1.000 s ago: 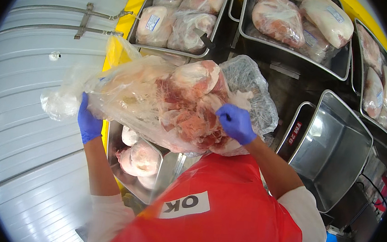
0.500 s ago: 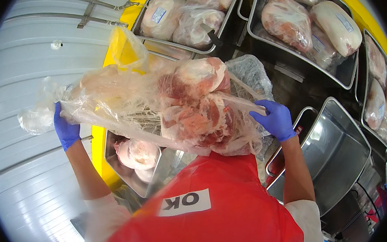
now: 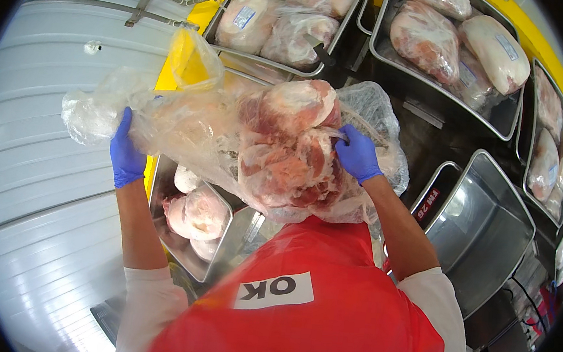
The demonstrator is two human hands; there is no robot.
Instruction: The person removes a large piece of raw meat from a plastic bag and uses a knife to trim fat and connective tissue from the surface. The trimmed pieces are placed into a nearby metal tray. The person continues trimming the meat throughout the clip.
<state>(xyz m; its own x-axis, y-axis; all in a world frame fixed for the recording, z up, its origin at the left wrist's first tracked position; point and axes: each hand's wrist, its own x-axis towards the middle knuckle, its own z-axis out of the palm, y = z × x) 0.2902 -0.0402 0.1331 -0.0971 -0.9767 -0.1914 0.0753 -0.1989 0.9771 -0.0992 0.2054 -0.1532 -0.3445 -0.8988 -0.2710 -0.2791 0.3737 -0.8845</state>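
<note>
A large cut of raw red meat [image 3: 282, 169], pale fat along its top, lies in the middle of the view just beyond my red apron. Clear plastic film [image 3: 189, 126] spreads from it toward the left and lies under its near edge. My left hand [image 3: 128, 154], in a blue glove, is closed on the film's left end, the fingers partly behind it. At the meat's right edge my right hand [image 3: 358, 154], gloved in blue too, pinches a gathered strip of film. More crumpled plastic [image 3: 384, 118] sits behind the right hand.
Steel trays of wrapped meat [image 3: 299, 40] stand at the far side and far right [image 3: 424, 45]. An upright-walled steel tub [image 3: 483, 212] is at my right. Below the film on the left, a steel tray [image 3: 204, 272] holds pale pieces. A yellow frame [image 3: 202, 50] borders the white wall.
My right hand has moved left, closer to the meat, and the film it stretched is now shorter. My left hand has shifted right with the film's end, which hangs slacker.
</note>
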